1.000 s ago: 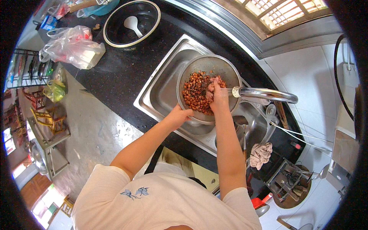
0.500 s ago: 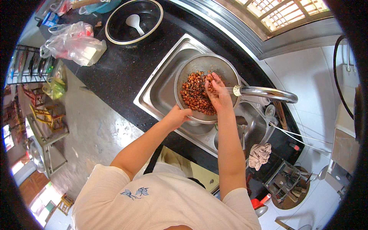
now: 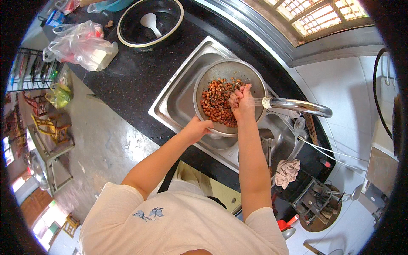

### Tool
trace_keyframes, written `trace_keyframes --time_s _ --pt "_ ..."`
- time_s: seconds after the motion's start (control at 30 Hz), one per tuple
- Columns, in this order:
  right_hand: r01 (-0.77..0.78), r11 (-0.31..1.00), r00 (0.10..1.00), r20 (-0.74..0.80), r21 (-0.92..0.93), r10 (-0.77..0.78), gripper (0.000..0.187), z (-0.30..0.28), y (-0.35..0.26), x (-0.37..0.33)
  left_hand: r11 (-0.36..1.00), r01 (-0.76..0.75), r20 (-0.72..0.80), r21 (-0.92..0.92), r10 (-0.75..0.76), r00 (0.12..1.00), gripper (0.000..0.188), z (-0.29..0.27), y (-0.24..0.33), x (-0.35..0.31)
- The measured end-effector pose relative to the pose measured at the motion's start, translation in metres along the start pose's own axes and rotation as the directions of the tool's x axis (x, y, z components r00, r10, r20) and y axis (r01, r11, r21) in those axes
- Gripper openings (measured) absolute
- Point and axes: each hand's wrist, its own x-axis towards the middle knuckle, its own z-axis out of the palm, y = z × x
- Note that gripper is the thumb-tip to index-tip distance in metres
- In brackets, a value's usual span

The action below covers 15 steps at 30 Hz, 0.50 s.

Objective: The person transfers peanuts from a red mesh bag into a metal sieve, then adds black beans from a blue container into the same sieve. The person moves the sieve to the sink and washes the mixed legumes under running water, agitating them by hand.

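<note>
**Reddish-brown pieces [image 3: 216, 100] being handled under running water in a metal bowl [image 3: 250, 74]**

Taking the bowl's centre as the clock's middle, the bowl is being held over the larger basin of the steel sink [image 3: 168, 104]. Its rim is being gripped near 7 o'clock by the left hand [image 3: 198, 128], the thumb being pressed over the edge and the fingers being tucked beneath; this grip is being kept unchanged from half a second ago. The pieces are being heaped across the bowl's middle and its 8 o'clock side.

By the right hand [image 3: 242, 102], the 3 o'clock side of the heap is being touched. Half a second ago its fingers were being spread; now they are being drawn inward, though how tightly, and whether any pieces are being held, cannot be told through the blur. It is being struck by water [image 3: 259, 101] from the faucet [image 3: 297, 105] at 3 o'clock.

On the counter [image 3: 123, 85], a black bowl [image 3: 127, 29] is being left between 10 and 11 o'clock, a white spoon [image 3: 149, 22] being cradled inside.
</note>
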Motion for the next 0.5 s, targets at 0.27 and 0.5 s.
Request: trace_keyframes --time_s 0.27,0.5 --pt "0.24 0.963 0.971 0.018 -0.122 -0.24 0.024 0.008 -0.006 -0.007 1.0 0.025 0.017 0.019 -0.025 1.0 0.049 -0.001 0.004 0.002" --pt "0.489 -0.52 0.674 0.682 -0.7 -0.285 0.055 0.007 -0.003 -0.045 0.999 -0.024 -0.018 0.025 0.024 1.0 0.046 0.007 0.009 -0.001"
